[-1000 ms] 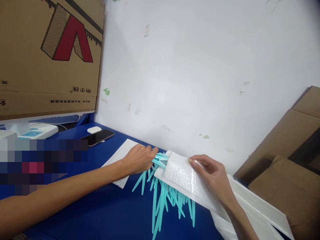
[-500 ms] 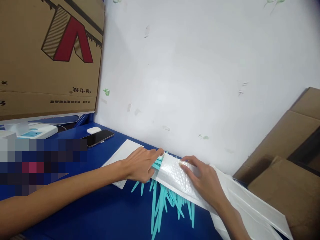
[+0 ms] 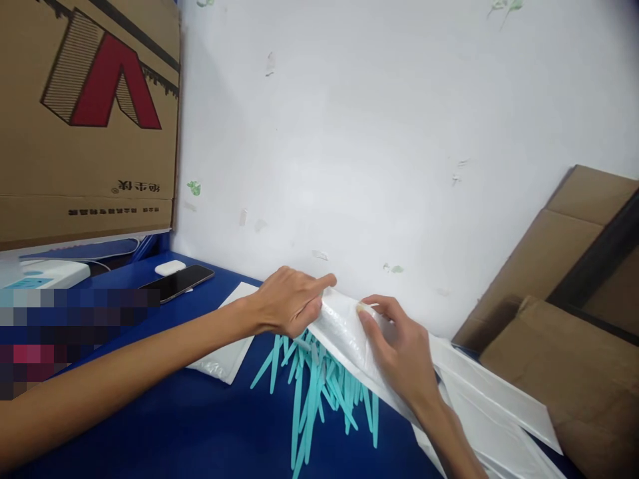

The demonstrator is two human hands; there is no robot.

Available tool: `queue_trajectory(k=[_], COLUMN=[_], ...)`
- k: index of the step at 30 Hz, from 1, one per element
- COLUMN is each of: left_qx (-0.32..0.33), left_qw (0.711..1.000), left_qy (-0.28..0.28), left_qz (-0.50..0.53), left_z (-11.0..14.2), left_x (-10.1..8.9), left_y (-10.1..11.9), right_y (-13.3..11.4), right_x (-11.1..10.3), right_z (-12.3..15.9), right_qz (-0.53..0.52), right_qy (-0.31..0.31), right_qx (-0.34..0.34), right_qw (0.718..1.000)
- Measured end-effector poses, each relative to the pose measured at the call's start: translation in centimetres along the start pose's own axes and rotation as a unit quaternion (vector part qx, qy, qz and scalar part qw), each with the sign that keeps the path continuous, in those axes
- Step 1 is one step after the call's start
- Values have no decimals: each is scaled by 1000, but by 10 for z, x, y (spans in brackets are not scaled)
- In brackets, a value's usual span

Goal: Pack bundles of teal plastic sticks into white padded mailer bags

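A white bubble mailer [image 3: 342, 326] lies tilted between my two hands, above a loose pile of thin teal plastic sticks [image 3: 309, 406] with tapered ends. My left hand [image 3: 292, 303] closes over the mailer's left end, thumb and fingers pinching its edge. That end is hidden under the hand. My right hand [image 3: 399, 352] grips the mailer farther right, with thumb and fingertips pressed together on its upper side. Another white padded mailer [image 3: 227, 359] rests on the blue table, partly behind my left forearm.
More white mailers [image 3: 492, 406] lie on the right, beside brown cardboard [image 3: 564, 372]. At the back left are a phone [image 3: 182, 283], a small white case [image 3: 170, 267] and a white power strip [image 3: 60, 271]. A large carton [image 3: 114, 159] stands above them. A white wall closes the back.
My left hand has risen and turned over the mailer's end. Teal sticks that showed at that opening are now covered. The mailer is tilted more, and the whole view has shifted slightly.
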State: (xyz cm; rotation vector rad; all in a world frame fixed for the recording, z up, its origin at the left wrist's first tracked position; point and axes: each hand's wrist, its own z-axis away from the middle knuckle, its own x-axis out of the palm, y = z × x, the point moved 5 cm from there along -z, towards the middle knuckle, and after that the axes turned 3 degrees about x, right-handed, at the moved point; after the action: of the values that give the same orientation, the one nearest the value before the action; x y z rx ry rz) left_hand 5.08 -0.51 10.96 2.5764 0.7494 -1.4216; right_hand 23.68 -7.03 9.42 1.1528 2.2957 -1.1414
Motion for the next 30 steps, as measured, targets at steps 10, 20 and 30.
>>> queue_trajectory(k=[10, 20, 30], left_qx=[-51, -47, 83], left_qw=[997, 992, 990], left_qy=[-14, -13, -24], left_qz=[-51, -118, -111], left_z=[-48, -47, -47], left_x=[-26, -21, -26], left_y=[20, 19, 53], right_y=[6, 12, -2], right_x=[-13, -11, 10], right_z=[-2, -4, 14], right_qz=[-6, -132, -289], right_qy=[47, -125, -352], right_qx=[23, 130, 109], right_qw=[999, 975, 883])
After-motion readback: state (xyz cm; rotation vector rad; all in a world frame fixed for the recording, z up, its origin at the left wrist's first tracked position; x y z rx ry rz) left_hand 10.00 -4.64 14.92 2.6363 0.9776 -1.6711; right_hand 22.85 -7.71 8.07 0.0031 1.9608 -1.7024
